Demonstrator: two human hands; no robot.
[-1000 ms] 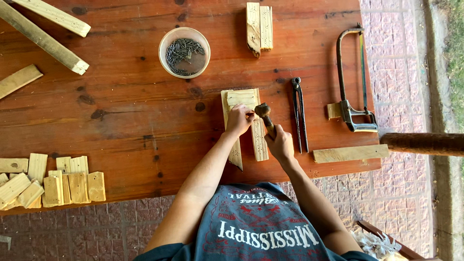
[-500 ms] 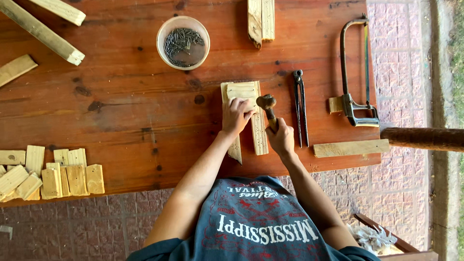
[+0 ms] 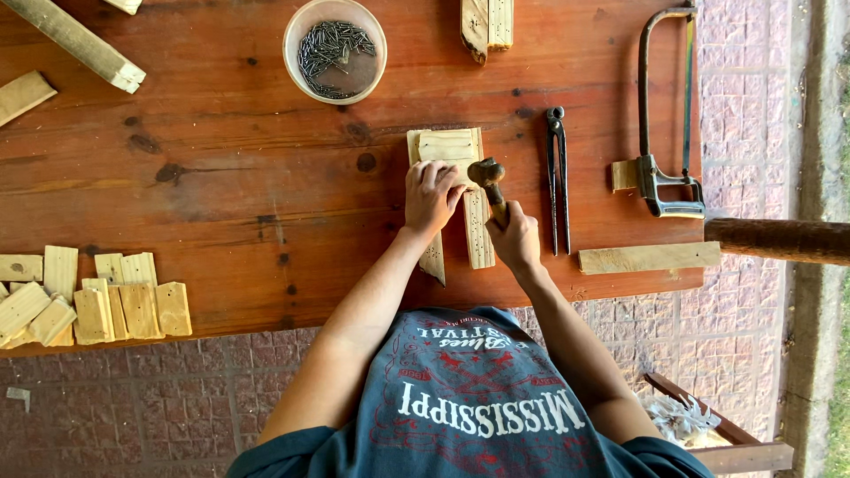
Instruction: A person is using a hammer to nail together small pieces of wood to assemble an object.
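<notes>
Gripping the hammer [image 3: 490, 181] in my right hand [image 3: 516, 241], I press my left hand [image 3: 430, 196] flat on the wooden slat piece [image 3: 453, 150] mid-worktop [image 3: 221, 177]. Pincers [image 3: 558, 177] and a hacksaw [image 3: 666, 115] lie right; a bowl of nails [image 3: 335, 51] sits far.

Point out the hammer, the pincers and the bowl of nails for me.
hammer [image 3: 488, 172], head view, on its metal head.
pincers [image 3: 558, 181], head view, on the handles.
bowl of nails [image 3: 296, 31], head view, on its left rim.
</notes>
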